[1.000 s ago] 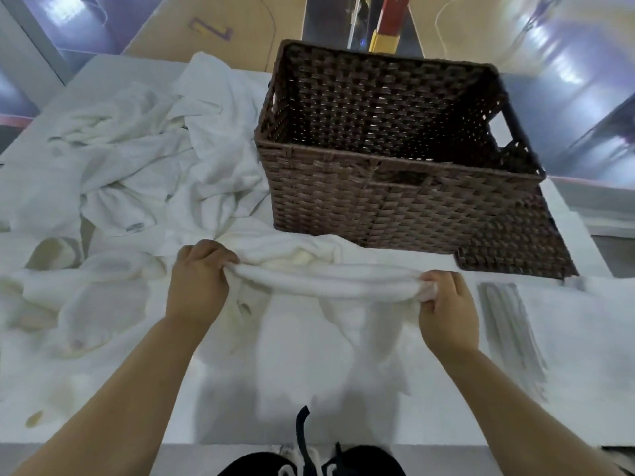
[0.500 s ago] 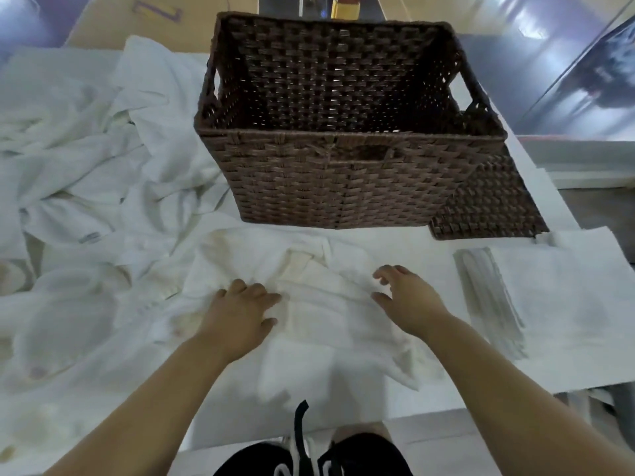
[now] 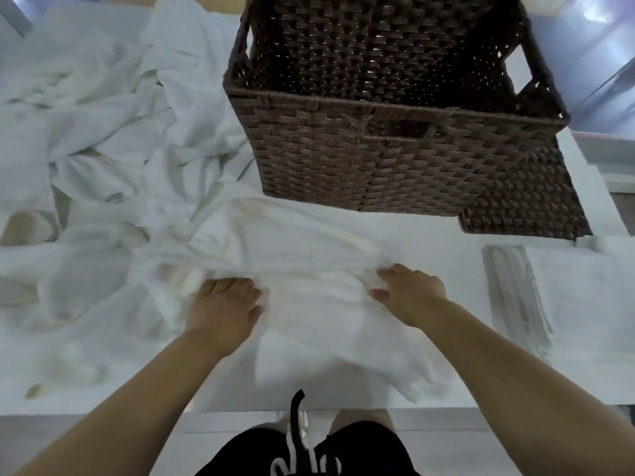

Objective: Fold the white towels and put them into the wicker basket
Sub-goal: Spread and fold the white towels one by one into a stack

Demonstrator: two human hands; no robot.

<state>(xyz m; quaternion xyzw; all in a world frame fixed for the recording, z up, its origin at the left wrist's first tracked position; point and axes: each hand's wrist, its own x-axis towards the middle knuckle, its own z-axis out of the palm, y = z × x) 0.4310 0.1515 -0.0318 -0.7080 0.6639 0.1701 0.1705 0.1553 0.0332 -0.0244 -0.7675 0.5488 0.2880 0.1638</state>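
A white towel lies partly folded on the table in front of me, its near edge hanging over the table's front. My left hand rests on the towel's left side with curled fingers gripping a bunched fold. My right hand pinches the fold on the right side between fingers and thumb. Just behind the towel stands the brown wicker basket; the part of its inside that I can see holds nothing. A heap of crumpled white towels covers the left of the table.
A flat brown wicker piece lies against the basket's right front corner. A white cloth with a grey striped edge lies flat on the right. The white table's front edge runs just before my legs.
A second ago both hands held the towel up by a rolled edge. They laid it down and pressed it flat, and now grip a fold across it. The view has moved closer to the table.
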